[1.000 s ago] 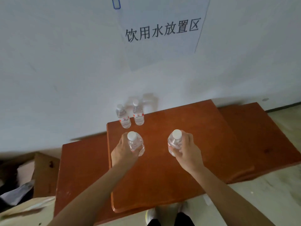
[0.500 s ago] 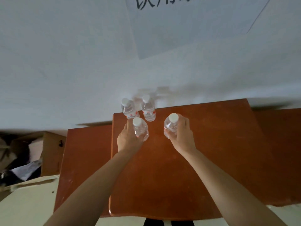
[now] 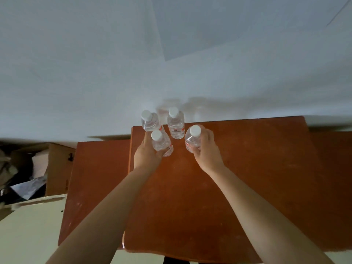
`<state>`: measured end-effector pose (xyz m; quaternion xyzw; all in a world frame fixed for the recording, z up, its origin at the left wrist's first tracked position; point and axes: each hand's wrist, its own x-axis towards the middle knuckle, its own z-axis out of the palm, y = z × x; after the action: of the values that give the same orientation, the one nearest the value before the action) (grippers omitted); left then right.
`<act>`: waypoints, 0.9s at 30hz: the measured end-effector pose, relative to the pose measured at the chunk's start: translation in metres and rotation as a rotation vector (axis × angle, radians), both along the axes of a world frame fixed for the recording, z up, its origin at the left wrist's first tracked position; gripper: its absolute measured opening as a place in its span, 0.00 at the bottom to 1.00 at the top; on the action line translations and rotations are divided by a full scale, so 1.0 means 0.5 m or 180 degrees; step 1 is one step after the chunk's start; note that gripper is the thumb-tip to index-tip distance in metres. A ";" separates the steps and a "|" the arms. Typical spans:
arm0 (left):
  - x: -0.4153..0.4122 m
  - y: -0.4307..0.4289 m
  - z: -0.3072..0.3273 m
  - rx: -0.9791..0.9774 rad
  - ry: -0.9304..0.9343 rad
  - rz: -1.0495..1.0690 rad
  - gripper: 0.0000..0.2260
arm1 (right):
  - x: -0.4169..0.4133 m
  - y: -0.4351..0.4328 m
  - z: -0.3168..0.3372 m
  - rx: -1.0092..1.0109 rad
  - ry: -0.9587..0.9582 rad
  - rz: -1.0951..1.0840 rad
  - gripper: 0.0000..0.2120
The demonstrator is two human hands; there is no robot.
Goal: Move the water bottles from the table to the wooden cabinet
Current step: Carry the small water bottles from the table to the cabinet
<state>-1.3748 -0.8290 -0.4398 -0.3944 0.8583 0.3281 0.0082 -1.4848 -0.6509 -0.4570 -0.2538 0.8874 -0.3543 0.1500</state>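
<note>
At the back left corner of the cabinet [image 3: 247,168], against the wall [image 3: 76,73], two bottles stood upright side by side: the back-left bottle [image 3: 150,121] and the back-right bottle [image 3: 176,123], close but apart. Just in front of them we held two more. Our left hand [image 3: 147,156] was curled round the left bottle [image 3: 162,142], low on its body, white cap up. This bottle sat just in front of the back-left one and overlapped it in our view. Our right hand [image 3: 206,149] gripped the right bottle [image 3: 192,139], fingers wrapped about its body, just right of the back-right bottle. We could not tell whether either held bottle's base touched the wood. A lower wooden top [image 3: 95,178] lay to the left, with a cardboard box [image 3: 57,168] beyond it. A paper sheet [image 3: 228,25] hung on the wall above.
</note>
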 end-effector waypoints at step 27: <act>0.339 0.086 0.436 -0.1890 -0.0082 0.0623 0.27 | 0.138 -0.073 0.412 -0.0563 0.1467 0.1158 0.28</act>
<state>-1.2055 -0.7862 -0.2216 -0.4644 0.8744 0.0574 -0.1281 -1.4158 -0.6874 -0.2509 -0.4943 0.8038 -0.3307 -0.0171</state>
